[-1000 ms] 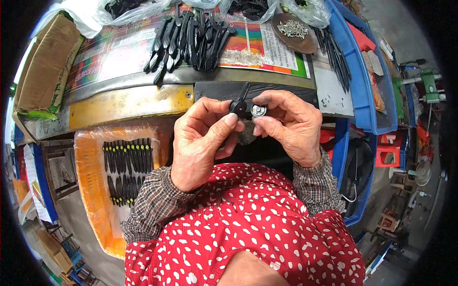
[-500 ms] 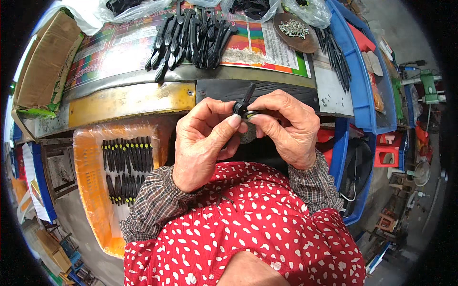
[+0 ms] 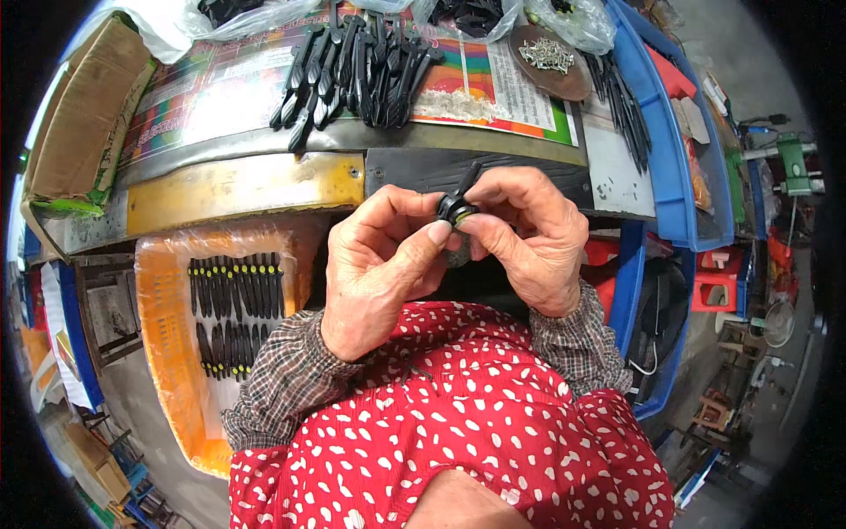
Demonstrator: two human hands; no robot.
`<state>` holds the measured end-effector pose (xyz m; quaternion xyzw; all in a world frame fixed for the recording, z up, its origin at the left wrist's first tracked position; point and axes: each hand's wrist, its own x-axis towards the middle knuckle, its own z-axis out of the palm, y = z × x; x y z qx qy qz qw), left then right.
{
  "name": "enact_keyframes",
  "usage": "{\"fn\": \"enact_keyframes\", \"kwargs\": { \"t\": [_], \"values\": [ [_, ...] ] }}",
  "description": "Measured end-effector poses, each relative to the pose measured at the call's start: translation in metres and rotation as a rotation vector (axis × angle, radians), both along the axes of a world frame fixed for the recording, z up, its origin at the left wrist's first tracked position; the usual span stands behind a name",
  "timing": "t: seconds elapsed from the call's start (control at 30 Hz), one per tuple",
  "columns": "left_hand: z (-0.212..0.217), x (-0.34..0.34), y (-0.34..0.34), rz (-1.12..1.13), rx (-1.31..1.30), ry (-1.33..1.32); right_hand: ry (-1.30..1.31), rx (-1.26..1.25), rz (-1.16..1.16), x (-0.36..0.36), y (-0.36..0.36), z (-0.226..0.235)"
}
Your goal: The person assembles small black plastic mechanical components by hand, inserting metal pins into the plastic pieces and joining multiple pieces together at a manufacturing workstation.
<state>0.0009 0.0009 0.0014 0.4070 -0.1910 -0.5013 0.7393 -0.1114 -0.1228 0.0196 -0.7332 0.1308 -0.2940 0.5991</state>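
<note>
In front of my body both hands work on a small black part point(image 3: 456, 208) with a round head and a thin stem pointing up and away. My left hand point(image 3: 379, 264) is closed, thumb and fingers pinching the round head from the left. From the right my right hand point(image 3: 529, 238) is closed too, pinching a yellow-green disc point(image 3: 465, 214) against the head. The fingertips hide much of the part. Beyond the hands, a pile of long black plastic pieces point(image 3: 357, 75) lies on the bench.
An orange basket point(image 3: 176, 388) at the left contains rows of black pieces with yellow-green dots point(image 3: 236, 280). A round dish point(image 3: 564, 81) of small metal rivets or screws stands at the back right, near thin black strips point(image 3: 621, 110) and a blue bin point(image 3: 652, 132). A cardboard box point(image 3: 84, 123) sits far left.
The black part has turned between my fingers, so its round head shows more fully. My right thumb and fingers have closed in with the yellow-green disc against the head.
</note>
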Motion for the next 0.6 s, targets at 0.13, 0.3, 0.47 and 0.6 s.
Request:
{"fn": "enact_keyframes", "kwargs": {
  "t": [0.13,0.3,0.47,0.6],
  "values": [
    [-0.001,0.000,-0.001,-0.001,0.008,-0.025,0.009,0.094,0.007,-0.001,0.000,-0.003],
    [-0.003,0.001,0.000,-0.006,0.005,-0.053,0.005,0.196,0.024,0.001,-0.001,-0.001],
    [-0.006,0.004,0.000,-0.032,-0.014,-0.033,0.021,0.276,0.035,0.001,-0.004,-0.001],
    [-0.007,0.006,0.000,-0.033,-0.006,-0.031,0.053,0.267,0.062,0.002,-0.010,-0.005]
  ]
}}
